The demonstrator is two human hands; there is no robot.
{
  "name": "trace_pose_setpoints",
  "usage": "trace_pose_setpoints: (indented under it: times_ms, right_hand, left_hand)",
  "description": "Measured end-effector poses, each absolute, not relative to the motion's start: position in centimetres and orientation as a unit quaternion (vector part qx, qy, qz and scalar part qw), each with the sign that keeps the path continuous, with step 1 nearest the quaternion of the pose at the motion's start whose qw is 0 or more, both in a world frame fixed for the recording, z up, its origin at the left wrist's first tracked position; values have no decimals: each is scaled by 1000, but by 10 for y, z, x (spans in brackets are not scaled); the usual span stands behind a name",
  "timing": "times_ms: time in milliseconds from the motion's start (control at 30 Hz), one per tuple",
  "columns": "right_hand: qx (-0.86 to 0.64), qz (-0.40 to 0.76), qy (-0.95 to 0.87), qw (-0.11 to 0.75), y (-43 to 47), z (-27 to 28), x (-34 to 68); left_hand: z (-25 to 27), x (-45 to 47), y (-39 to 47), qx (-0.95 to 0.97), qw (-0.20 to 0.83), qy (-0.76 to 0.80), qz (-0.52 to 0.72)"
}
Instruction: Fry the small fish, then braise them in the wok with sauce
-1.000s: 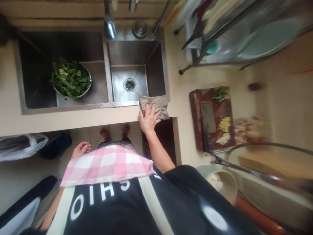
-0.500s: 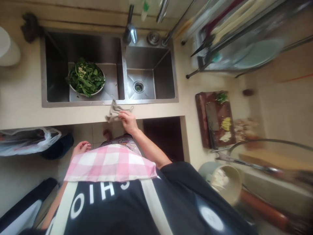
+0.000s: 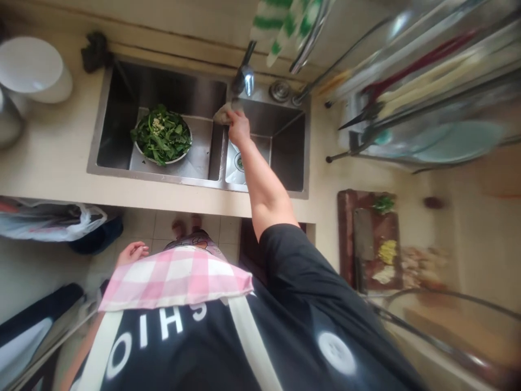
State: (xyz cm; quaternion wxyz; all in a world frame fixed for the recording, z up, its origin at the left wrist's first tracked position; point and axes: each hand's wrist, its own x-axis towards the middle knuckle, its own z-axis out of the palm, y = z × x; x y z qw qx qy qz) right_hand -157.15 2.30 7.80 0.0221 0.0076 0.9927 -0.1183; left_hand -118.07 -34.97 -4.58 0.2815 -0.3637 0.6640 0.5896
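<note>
A greyish cloth (image 3: 222,114) is gripped in my right hand (image 3: 239,127), over the divider between the two basins of the steel sink (image 3: 163,178), just below the faucet (image 3: 245,80). In the left basin stands a round bowl (image 3: 182,157) heaped with green leaves (image 3: 163,136) and some small pale bits. My left hand (image 3: 132,253) hangs low beside the checked apron (image 3: 175,277), away from the counter. Its fingers are loosely curled, and whether anything lies in them does not show.
On the right, a dark cutting board (image 3: 345,239) bears a cleaver (image 3: 363,233), chopped yellow and white bits and greens. A dish rack (image 3: 407,155) is above it. A white container (image 3: 36,70) stands at the left, and plastic bags (image 3: 49,220) hang below the counter edge.
My right hand has carried the cloth from the counter's front edge forward over the sink, near the faucet. The camera view has shifted left. My left hand stays low.
</note>
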Motion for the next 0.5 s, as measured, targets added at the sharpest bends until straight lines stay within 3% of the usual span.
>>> trace_pose_setpoints:
  times_ms: [200, 400, 500]
  right_hand:
    - [-26, -95, 993, 68, -14, 64, -1471]
    - [-89, -151, 977, 123, -26, 99, -1323]
    - [-184, -121, 964, 148, -31, 106, -1293]
  left_hand:
    - [-40, -1180, -365, -396, 251, 647, 601]
    - [-32, -1187, -380, -379, 253, 613, 645]
    - [-26, -1178, -386, -379, 253, 593, 664]
